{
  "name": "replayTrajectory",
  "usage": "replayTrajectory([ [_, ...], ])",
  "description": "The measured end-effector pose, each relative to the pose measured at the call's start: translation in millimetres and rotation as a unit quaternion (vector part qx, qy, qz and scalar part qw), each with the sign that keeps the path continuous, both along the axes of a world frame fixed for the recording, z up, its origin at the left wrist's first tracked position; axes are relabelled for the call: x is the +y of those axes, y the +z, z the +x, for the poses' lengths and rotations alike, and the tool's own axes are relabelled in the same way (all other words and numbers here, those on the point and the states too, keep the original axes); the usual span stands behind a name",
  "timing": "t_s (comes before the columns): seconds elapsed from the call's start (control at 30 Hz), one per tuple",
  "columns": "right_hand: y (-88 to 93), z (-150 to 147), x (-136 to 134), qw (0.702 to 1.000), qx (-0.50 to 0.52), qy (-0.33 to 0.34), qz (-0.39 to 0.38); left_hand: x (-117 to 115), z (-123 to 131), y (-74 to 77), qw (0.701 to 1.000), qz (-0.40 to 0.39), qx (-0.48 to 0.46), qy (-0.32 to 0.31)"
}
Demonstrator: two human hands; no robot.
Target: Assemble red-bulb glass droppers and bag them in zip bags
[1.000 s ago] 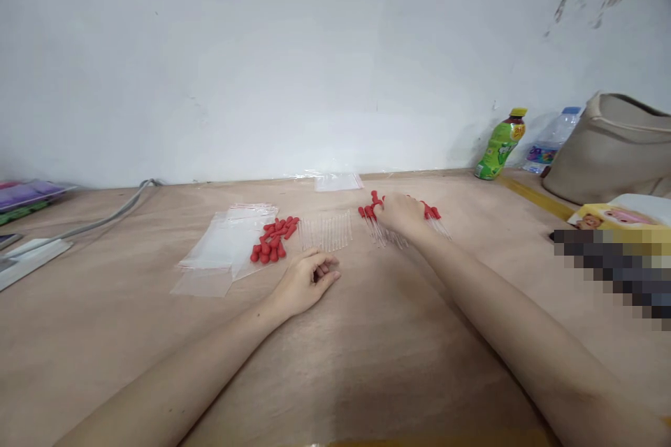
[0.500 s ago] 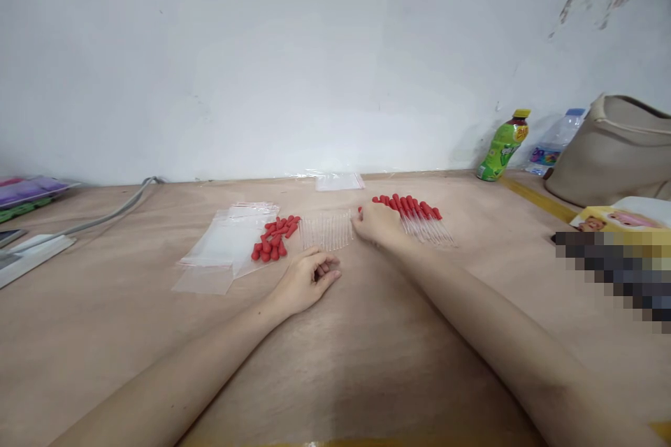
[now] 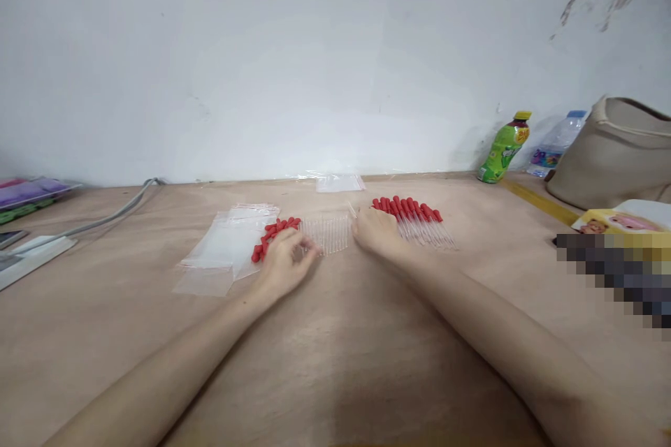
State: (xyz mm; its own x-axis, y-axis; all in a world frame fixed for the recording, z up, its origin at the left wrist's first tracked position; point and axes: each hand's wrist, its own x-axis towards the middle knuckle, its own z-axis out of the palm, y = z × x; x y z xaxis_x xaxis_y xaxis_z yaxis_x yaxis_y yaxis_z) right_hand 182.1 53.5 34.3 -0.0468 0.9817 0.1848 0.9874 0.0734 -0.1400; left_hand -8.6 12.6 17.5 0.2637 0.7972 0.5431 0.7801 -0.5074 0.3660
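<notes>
My right hand (image 3: pixel 374 229) pinches a thin clear glass dropper tube (image 3: pixel 351 209), whose end sticks up past the fingertips. Several more such tubes (image 3: pixel 333 234) lie side by side in a row between my hands. On the left, my left hand (image 3: pixel 286 260) is over the near edge of a pile of red rubber bulbs (image 3: pixel 280 225), partly covering them; its fingers are curled loosely with the thumb apart, and I see nothing held in them. Right of my right hand lies a row of droppers (image 3: pixel 414 213) with red bulbs on their glass tubes.
Clear plastic bags (image 3: pixel 225 237) are stacked left of the bulbs, and another bag (image 3: pixel 340 184) lies by the wall. Farther right stand a green bottle (image 3: pixel 503 150), a water bottle (image 3: pixel 558 143) and a beige bag (image 3: pixel 611 154). A grey cable (image 3: pixel 115 213) runs along the left.
My left hand has moved left and away from me, to the red bulbs. The right hand has stayed nearly in place; a glass tube now shows at its fingertips.
</notes>
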Motion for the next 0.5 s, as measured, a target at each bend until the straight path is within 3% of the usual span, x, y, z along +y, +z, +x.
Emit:
replayTrajectory([
  [0.13, -12.7, 20, -26, 0.978, -0.001, 0.168, 0.122, 40, -35, 24.1, 0.994, 0.002, 0.065, 0.09],
  [0.23, -30.7, 33, -40, 0.946, 0.039, 0.265, 0.182, 71, -53, 33.9, 0.971, -0.114, 0.111, 0.18],
  [0.37, -46.6, 40, -49, 0.926, 0.07, 0.297, 0.222, 96, -58, 34.2, 0.947, -0.191, 0.095, 0.241],
  [0.5, -48.8, 41, -49, 0.927, 0.101, 0.286, 0.221, 104, -53, 29.6, 0.934, -0.238, 0.047, 0.264],
])
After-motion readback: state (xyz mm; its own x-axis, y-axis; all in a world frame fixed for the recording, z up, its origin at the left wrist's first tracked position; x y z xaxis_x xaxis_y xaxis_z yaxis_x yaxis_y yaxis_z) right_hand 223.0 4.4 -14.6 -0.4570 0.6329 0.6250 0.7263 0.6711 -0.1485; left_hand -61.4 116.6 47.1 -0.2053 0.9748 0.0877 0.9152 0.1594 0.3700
